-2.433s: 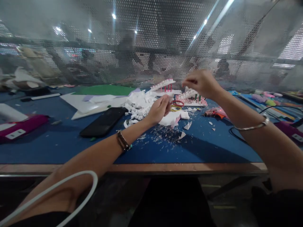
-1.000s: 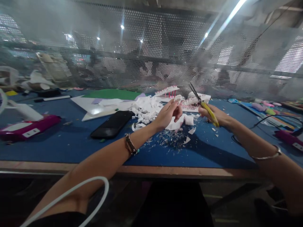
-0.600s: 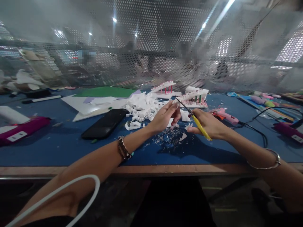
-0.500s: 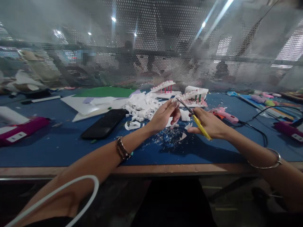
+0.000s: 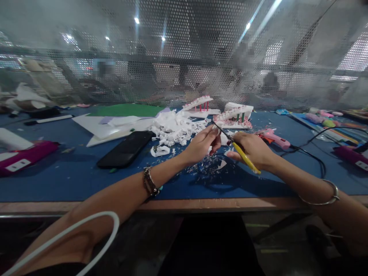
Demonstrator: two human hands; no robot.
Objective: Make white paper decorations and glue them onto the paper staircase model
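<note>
My right hand (image 5: 255,148) is closed around scissors with yellow handles (image 5: 246,159). Their dark blades point up and left, reaching the fingertips of my left hand (image 5: 198,147). That hand is pinched on a small white scrap (image 5: 216,129), mostly hidden by the fingers, so its material is unclear. Both hands are held above the blue table surface, where small clippings and a loose white offcut (image 5: 221,165) lie. Just beyond my left hand spreads a heap of crumpled white scraps (image 5: 171,124).
A black phone (image 5: 126,149) lies left of the heap, near white sheets (image 5: 100,128) and a green sheet (image 5: 126,110). Two white sloped models (image 5: 198,105) stand behind. On the right are a pink glue gun (image 5: 274,138) with its cable and a purple power strip (image 5: 352,157).
The scissors' blades have shifted slightly left and down, across my left fingertips. My left fingers now cover more of the white scrap. The view has shifted a little.
</note>
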